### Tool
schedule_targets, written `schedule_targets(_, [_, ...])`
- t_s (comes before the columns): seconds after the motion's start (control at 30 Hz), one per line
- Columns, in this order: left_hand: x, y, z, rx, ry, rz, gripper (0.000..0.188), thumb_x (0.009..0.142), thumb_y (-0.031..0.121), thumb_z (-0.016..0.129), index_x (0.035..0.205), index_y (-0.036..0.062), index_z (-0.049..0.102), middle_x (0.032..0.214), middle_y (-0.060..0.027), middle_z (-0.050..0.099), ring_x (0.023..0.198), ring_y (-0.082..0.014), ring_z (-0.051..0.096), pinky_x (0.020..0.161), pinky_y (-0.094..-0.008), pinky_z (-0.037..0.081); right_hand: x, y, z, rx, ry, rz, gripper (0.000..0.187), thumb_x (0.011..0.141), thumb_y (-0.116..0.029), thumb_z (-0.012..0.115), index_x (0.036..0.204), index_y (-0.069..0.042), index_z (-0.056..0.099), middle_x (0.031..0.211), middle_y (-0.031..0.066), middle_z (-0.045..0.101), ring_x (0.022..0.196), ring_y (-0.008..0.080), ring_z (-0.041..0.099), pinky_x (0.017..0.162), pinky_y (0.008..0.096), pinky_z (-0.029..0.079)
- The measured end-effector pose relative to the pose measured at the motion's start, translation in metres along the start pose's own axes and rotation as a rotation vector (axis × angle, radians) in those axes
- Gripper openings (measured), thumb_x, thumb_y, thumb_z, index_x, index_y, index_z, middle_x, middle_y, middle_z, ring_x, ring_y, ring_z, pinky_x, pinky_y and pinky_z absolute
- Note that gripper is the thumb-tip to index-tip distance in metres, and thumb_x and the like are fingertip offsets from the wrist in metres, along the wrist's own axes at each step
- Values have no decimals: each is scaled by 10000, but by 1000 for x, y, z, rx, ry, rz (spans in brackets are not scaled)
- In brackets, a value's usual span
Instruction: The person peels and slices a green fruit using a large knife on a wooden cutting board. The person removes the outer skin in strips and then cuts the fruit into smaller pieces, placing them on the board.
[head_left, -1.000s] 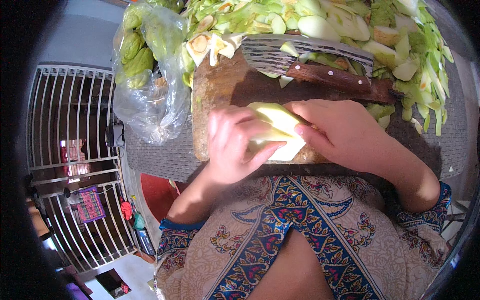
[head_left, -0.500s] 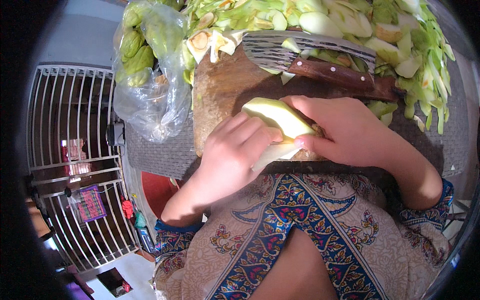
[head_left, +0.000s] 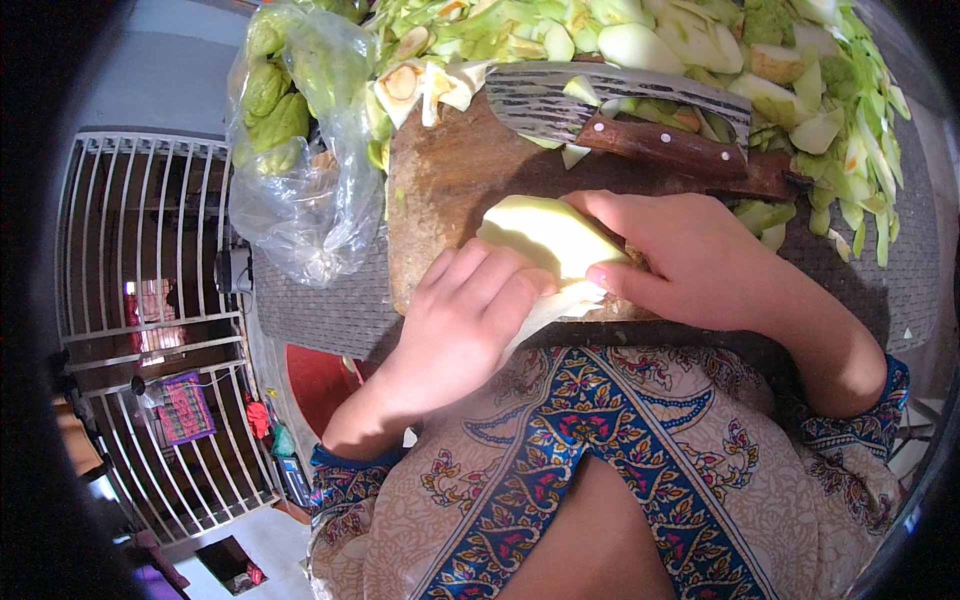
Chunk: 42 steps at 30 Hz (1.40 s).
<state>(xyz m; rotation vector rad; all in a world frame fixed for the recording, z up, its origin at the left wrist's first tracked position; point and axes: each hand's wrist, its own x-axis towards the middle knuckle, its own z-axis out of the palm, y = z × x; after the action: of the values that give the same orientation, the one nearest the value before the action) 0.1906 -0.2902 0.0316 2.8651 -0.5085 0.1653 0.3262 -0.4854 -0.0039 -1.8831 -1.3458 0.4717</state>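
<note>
A halved pale green chayote is held over the near part of the wooden cutting board, its light face in the sun. My right hand grips it from the right, thumb and fingers around its edge. My left hand is closed around a thin white sheet that looks like paper, pressed to the chayote's near side; its fingertips are partly hidden. Beyond both hands, a broad cleaver with a brown wooden handle lies across the board's far side.
A clear plastic bag of whole chayotes stands left of the board. Peels and cut pieces cover the table's far side and right. Crumpled white paper lies at the board's far left corner. A red container sits below the table's left edge.
My left hand has shifted slightly left and nearer me along the chayote, and the white sheet has moved with it. My right hand keeps its grip.
</note>
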Motion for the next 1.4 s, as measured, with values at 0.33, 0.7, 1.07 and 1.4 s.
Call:
schedule_targets(0.33, [-15, -37, -59, -314, 732, -57, 214, 754, 92, 730, 906, 30, 592, 846, -111, 597, 795, -238, 602, 703, -329, 510, 4, -7, -7, 0, -55, 104, 463, 860, -306, 587, 1207, -16, 488, 960, 213, 639, 857, 393, 629, 731, 464, 502])
schedule_targets(0.7, [-3, -54, 0, -633, 116, -252, 650, 730, 273, 780, 1253, 30, 477, 1118, -142, 609, 1003, -273, 613, 846, -399, 489, 7, -32, -4, 47, -117, 272, 540, 811, -218, 696, 1290, -61, 502, 896, 158, 674, 689, 264, 672, 630, 353, 529])
schedule_targets(1.07, [-72, -62, 0, -1428, 379, -607, 406, 874, 161, 684, 1228, 8, 557, 1108, -68, 657, 965, -126, 628, 830, -297, 527, -7, -35, 8, 362, 187, -58, 569, 786, -9, 677, 1317, -1, 472, 975, 116, 677, 791, 163, 648, 707, 281, 531])
schedule_targets(1.4, [-411, -207, 14, -1107, 2172, -841, 352, 970, 189, 502, 1271, 14, 450, 1205, -135, 521, 1034, -267, 530, 882, -409, 472, -7, -38, -8, 264, 301, -71, 428, 796, -23, 617, 1218, 2, 546, 924, 105, 673, 768, 164, 642, 733, 284, 522])
